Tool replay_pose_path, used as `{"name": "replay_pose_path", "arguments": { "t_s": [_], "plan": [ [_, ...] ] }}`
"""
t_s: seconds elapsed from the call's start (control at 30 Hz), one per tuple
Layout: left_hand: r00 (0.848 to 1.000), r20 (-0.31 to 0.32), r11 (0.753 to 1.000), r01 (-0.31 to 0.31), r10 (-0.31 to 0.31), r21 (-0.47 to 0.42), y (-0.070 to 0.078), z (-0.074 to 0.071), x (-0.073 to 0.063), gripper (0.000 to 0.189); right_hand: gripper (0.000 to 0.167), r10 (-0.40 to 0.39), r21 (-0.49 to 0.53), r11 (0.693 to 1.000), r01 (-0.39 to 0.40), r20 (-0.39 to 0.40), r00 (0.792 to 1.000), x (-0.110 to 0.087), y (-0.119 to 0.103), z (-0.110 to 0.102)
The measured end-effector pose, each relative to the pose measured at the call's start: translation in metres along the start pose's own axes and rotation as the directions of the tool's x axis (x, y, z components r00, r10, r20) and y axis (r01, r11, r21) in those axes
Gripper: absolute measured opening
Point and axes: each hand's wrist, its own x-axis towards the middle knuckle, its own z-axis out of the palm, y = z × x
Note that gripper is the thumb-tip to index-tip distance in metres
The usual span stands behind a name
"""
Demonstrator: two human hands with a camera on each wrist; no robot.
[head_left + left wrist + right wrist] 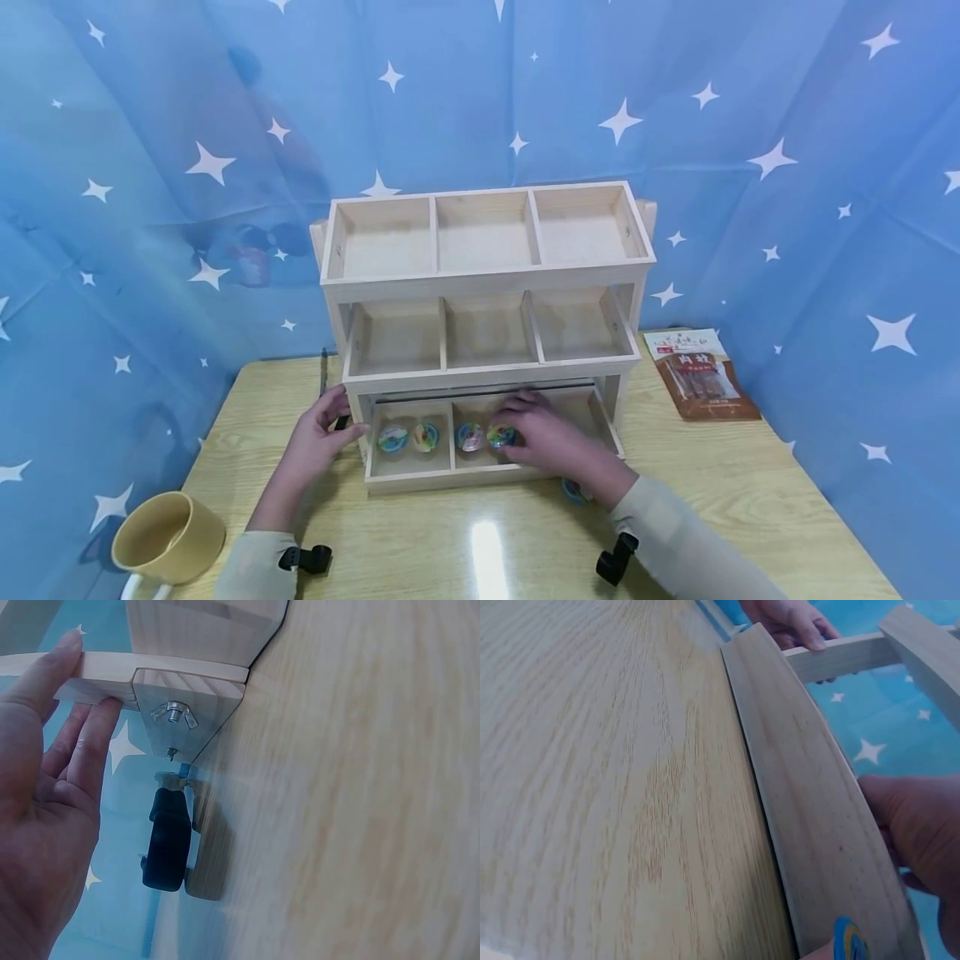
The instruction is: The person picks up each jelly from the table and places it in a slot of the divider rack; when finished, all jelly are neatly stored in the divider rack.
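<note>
A three-tier wooden shelf stands on the table, its trays split into compartments. My left hand grips the wooden side frame, thumb on one face and fingers on the other. My right hand reaches into the middle compartment of the bottom tray, its fingers curled round a small jelly cup with a printed lid. Beside that one sits another jelly cup. The left compartment holds two more, a blue-rimmed cup and a yellowish cup.
Under my right wrist, in front of the tray, a jelly cup shows partly. A yellow mug stands at the front left. A brown snack packet lies at the back right. Starry blue cloth hangs behind and at the sides.
</note>
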Motion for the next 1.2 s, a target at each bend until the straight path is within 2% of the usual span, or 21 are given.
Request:
{"name": "replay_pose_path", "arguments": {
  "t_s": [0.53,0.83,1.03,1.2],
  "plan": [
    [1.000,0.000,1.000,0.012,-0.012,0.002,0.000,-0.001,-0.002,0.075,0.041,0.031,0.072,0.997,-0.032,0.024,0.999,-0.003,0.001,-0.002],
    [1.000,0.014,1.000,0.006,-0.005,-0.026,0.002,0.002,-0.002,0.075,0.045,0.096,0.132,0.986,-0.100,0.039,0.995,-0.008,0.000,-0.006],
    [1.000,0.020,1.000,0.023,-0.022,-0.007,0.000,-0.001,-0.001,0.075,0.046,0.133,0.173,0.978,-0.121,-0.059,0.989,-0.021,-0.001,-0.017],
    [1.000,0.019,1.000,0.008,-0.008,-0.002,-0.002,-0.002,0.000,0.075,0.042,0.196,0.223,0.961,-0.164,-0.129,0.972,-0.047,-0.005,-0.036]
  ]
}}
